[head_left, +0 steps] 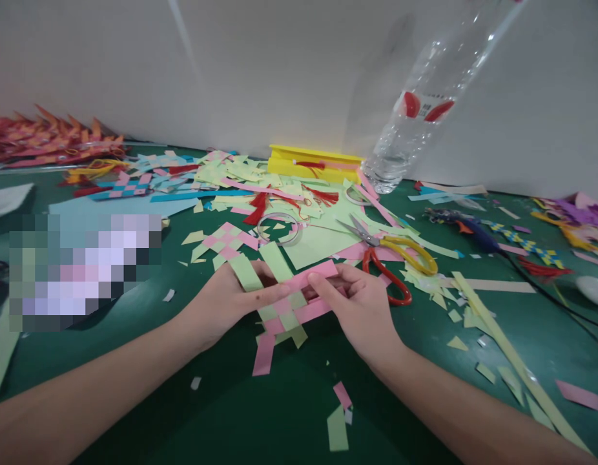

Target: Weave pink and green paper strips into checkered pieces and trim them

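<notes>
The left hand [234, 294] and the right hand [361, 303] hold a woven paper piece [285, 315] over the middle of the surface [221, 413], toward its near edge. It is made of pink and light green strips that go over and under each other, with loose ends poking out. The left hand's thumb lies flat across the front and pinches the paper against the fingers behind it. The right hand's thumb and fingers are pressed together, pinching a pink strip [325, 270] near its end.

Just past the left hand lies a pink and green checkered piece [226, 239]. Beyond the right hand are scissors [371, 240] with one red handle and one yellow handle, their blades a little apart. A clear tape roll [295, 237] lies to the left of the blades, with red tassels [257, 206] near it.

Along the far edge are a folded yellow sheet [289, 166] and a see-through plastic bottle [415, 123], which looks tilted. A pile of orange and red folded paper [57, 139] fills the far left corner. Toward the right edge, a long pale yellow strip [509, 349] lies slanting among small paper scraps.
</notes>
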`<state>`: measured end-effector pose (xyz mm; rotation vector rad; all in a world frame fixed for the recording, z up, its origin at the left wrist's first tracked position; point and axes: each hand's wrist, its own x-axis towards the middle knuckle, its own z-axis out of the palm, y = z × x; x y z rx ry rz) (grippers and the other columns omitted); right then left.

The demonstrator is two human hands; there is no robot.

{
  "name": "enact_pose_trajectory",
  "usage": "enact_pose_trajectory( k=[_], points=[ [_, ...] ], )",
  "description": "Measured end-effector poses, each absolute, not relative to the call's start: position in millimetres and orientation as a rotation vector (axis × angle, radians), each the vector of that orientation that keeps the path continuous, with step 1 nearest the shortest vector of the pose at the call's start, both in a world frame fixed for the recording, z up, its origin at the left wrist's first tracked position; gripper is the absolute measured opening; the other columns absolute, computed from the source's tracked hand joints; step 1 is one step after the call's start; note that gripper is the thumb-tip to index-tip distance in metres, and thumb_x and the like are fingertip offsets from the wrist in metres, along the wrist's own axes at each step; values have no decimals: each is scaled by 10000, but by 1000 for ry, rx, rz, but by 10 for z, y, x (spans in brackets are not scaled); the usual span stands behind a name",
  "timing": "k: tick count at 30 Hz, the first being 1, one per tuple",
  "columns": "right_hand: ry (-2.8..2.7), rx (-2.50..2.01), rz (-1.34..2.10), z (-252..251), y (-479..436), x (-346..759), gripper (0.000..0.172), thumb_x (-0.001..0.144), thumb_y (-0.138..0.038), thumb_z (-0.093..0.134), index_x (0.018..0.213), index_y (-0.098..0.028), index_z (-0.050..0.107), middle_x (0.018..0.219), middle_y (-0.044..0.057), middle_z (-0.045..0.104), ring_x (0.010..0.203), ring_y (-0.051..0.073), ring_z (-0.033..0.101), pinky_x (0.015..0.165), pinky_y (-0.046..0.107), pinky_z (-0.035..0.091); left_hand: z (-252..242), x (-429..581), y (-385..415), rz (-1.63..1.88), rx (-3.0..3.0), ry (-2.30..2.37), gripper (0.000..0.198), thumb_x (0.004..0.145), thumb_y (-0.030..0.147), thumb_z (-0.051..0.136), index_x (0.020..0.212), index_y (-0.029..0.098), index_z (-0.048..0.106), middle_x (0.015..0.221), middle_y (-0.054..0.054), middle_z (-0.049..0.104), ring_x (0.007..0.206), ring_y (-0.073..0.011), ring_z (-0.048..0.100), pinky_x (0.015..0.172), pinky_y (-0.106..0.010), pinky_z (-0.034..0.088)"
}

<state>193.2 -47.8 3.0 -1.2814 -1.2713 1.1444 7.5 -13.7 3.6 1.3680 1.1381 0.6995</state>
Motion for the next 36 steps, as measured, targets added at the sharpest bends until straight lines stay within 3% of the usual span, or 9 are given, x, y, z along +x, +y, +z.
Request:
enact_pose_trajectory(
  k=[5,14,18,22,26,30,32,36],
  points=[
    [-1284,-1271,1190,66,-492,1926,183,783,-373,645,781,-195,688,713,30,733,677,176,696,673,297,565,31,98,-134,732,1382,1168,241,675,416,752,669,196,655,631,12,611,593,-147,541,527,-235,423],
    [-1220,-1158,1298,34,-444,1976,172,734,-357,698,788,-195,674,674,1,704,637,160,685,610,270,565,24,66,-137,677,1331,1098,231,681,417,750,699,203,664,656,2,607,628,-162,541,559,-249,414],
    [-1194,-1125,1293,3,-408,2000,255,808,-432,608,865,-189,660,705,7,691,643,146,671,600,259,548,-1,52,-128,716,1339,1116,232,696,415,742,685,203,649,617,19,564,586,-140,493,521,-238,374],
    [-1220,-1094,960,78,-380,2073,258,870,-435,512,953,-206,597,774,8,662,650,133,633,595,268,524,17,40,-110,807,1294,1153,231,703,403,745,679,198,642,619,31,548,585,-124,487,526,-234,380],
    [-1534,-1357,298,241,-360,2342,154,860,-338,518,912,-223,607,701,5,628,596,132,583,552,262,470,65,22,-91,873,1197,1168,233,698,393,751,684,188,642,657,27,566,603,-124,512,549,-242,411],
    [-1893,-1731,-251,205,-314,2721,232,834,-369,490,867,-194,638,756,66,662,743,224,625,649,341,481,93,20,-86,873,1105,1197,245,690,388,758,679,177,633,669,17,598,618,-131,545,575,-253,447],
    [-2031,-1868,-304,118,-285,2864,309,815,-406,492,937,-164,642,954,119,671,959,301,605,768,408,482,92,24,-87,857,1080,1186,250,697,388,753,684,173,625,655,10,613,632,-143,568,595,-267,468],
    [-2126,-2029,-73,17,-258,2983,372,800,-466,489,1017,-200,633,1024,106,669,902,288,632,698,407,503,70,26,-83,900,1047,1168,264,695,388,756,677,170,607,646,13,612,626,-145,584,604,-279,483]
  ],
)
